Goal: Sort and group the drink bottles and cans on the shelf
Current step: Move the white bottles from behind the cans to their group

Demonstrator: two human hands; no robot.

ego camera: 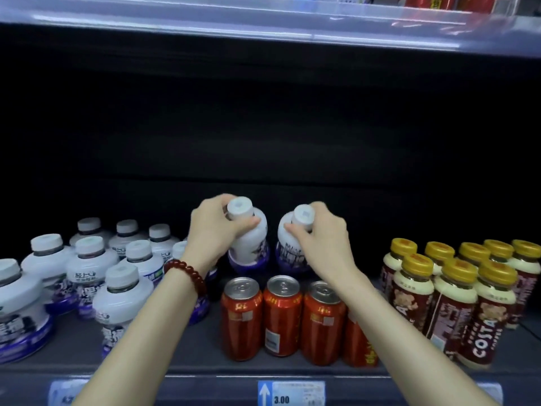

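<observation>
My left hand (215, 230) grips the neck of a white bottle with a purple base (251, 247), tilted slightly left. Beside it, my right hand (320, 238) holds the cap and neck of a second white and purple bottle (288, 250). Both bottles are behind a row of red cans (282, 315) in the shelf's middle. Several matching white bottles (87, 271) are grouped at the left. Several Costa coffee bottles with gold caps (456, 294) stand grouped at the right.
The dark shelf (205, 347) has a front rail with a price tag reading 3.00 (291, 392). The back of the shelf is dark. An upper shelf (263, 27) overhangs, with red cans on it at top right. A red bead bracelet (187, 273) is on my left wrist.
</observation>
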